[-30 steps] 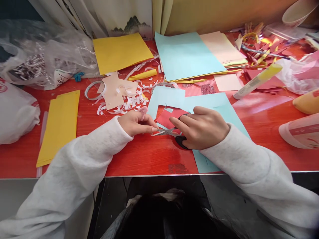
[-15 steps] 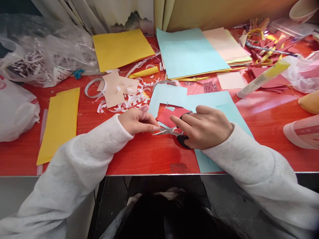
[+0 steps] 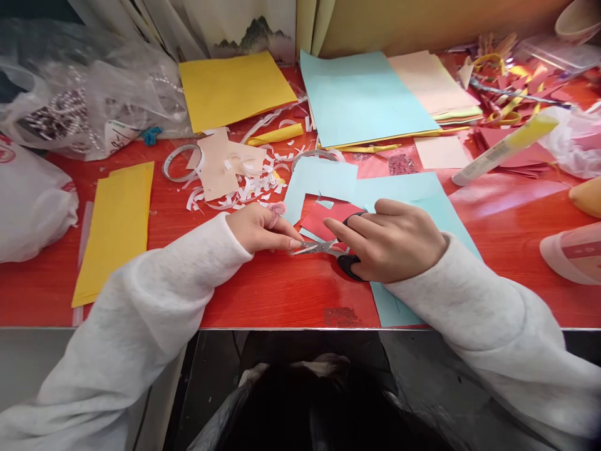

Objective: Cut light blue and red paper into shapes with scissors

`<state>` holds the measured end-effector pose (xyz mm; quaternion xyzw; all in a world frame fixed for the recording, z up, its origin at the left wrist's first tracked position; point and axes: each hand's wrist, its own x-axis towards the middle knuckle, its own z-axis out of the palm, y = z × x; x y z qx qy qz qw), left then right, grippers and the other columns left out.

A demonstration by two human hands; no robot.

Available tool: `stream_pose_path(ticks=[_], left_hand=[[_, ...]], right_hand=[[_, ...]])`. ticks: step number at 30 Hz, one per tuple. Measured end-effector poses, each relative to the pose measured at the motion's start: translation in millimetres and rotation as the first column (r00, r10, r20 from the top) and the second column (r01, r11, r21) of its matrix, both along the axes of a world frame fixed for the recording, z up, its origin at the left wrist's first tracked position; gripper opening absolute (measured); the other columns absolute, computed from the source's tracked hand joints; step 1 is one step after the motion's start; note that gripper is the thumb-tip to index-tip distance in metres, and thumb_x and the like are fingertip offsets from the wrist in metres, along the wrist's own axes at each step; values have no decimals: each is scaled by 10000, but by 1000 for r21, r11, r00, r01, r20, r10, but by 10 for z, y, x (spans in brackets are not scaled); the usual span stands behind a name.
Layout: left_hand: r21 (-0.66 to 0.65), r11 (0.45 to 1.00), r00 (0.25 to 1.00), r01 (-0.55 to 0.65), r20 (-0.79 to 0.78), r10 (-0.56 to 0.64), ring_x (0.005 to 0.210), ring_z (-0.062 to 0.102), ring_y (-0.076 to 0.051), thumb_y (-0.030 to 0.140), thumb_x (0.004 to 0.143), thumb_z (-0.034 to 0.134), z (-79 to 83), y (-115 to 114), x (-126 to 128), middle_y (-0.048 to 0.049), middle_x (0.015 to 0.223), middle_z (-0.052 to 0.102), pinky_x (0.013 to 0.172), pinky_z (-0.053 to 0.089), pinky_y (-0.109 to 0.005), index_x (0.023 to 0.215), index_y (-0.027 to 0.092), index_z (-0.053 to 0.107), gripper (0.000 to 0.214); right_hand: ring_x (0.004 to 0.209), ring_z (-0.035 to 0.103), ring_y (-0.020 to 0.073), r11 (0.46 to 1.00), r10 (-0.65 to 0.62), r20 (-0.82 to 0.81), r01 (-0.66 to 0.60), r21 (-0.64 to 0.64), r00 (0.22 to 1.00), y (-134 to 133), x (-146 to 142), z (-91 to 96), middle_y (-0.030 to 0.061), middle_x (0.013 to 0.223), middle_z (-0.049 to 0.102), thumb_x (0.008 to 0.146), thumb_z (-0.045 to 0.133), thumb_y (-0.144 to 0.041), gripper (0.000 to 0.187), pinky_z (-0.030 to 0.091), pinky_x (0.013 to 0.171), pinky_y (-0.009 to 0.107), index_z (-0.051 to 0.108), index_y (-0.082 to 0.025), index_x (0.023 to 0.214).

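My right hand (image 3: 399,241) is closed around the black handles of a pair of scissors (image 3: 323,247), its blades pointing left. My left hand (image 3: 263,232), with a pink fuzzy ring on a finger, pinches at the blade tips; whatever small piece lies between thumb and finger is too small to make out. Just behind the scissors rests a red piece of paper (image 3: 328,219). Around it lie a cut light blue paper piece (image 3: 328,177) and a larger light blue sheet (image 3: 413,188), partly under my right hand.
Yellow paper strips (image 3: 117,232) lie at left, near plastic bags (image 3: 37,200). A tape roll (image 3: 183,164) and white scraps (image 3: 253,188) sit behind my left hand. Further back are a yellow sheet (image 3: 235,88) and a blue sheet (image 3: 366,100). A glue stick (image 3: 502,150) and a cup (image 3: 573,250) stand right.
The view has shifted slightly, so everything sits a little further right. The scissor blades look slightly closer together; both hands keep nearly the same pose.
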<state>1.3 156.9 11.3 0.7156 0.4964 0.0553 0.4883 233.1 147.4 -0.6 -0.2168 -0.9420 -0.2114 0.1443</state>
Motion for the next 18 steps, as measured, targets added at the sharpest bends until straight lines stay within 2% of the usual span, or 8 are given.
stream_pose_path(ticks=[2,5,9,12,16,18], left_hand=[[7,999,999,-38,7,38,1043,532,-188,365,682,612,21,-19,27,3,718,696,1078,123,-376,831,175,708,260],[7,999,999,-48,19,48,1042,523,-197,361,664,620,21,-25,50,-4,710,694,1050,190,-368,788,167,706,245],[60,998,999,-35,6,35,859,573,-172,338,672,609,32,-32,82,-5,659,673,981,288,-371,756,159,703,219],[74,995,997,-71,12,70,718,575,-137,315,673,611,46,-52,108,11,627,652,917,348,-363,727,167,696,179],[86,992,995,-91,51,86,672,571,-128,307,667,624,22,-67,121,20,615,649,860,387,-353,692,184,686,140],[106,991,995,-87,57,81,703,569,-139,322,664,630,2,-65,120,18,597,645,880,377,-364,683,187,687,148]], right_hand=[[421,321,104,999,21,-27,-20,40,999,2,5,-11,-2,517,528,738,431,-128,267,217,536,309,624,-92,920],[414,307,104,998,20,-28,-18,63,999,1,4,-11,-8,503,518,745,430,-133,252,214,532,306,628,-97,896],[417,310,104,999,-3,5,2,47,1000,-6,-4,1,-7,504,515,753,426,-139,249,217,536,307,624,-102,899],[416,312,105,999,-20,34,19,31,999,-13,-9,7,-6,504,514,758,420,-146,251,217,536,308,622,-109,902],[404,305,109,997,3,10,-4,78,1000,-15,-12,13,-8,483,497,751,420,-138,224,219,535,304,628,-112,832],[399,305,111,994,19,-2,-18,110,1000,-12,-13,15,-10,473,486,734,423,-123,216,221,534,302,630,-114,796]])
